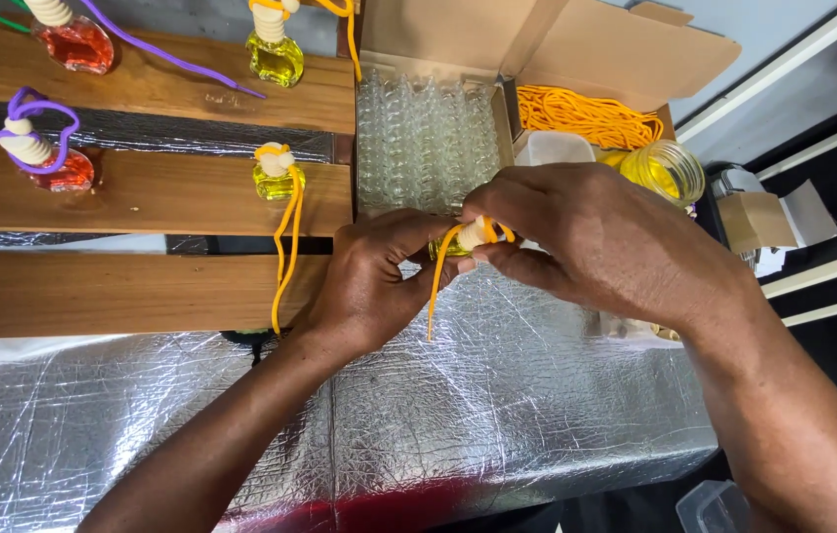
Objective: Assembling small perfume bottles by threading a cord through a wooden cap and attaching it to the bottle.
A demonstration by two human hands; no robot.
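Both hands meet over the silver foil surface, around a small glass bottle of yellow liquid with a pale wooden cap. My left hand grips the bottle from below and the left. My right hand pinches the cap and the orange cord looped on it; the cord's loose end hangs down. Most of the bottle is hidden by my fingers.
An open cardboard box holds rows of empty clear bottles and a bundle of orange cord. A jar of yellow liquid stands beside it. Finished yellow and red bottles sit on wooden shelves at left.
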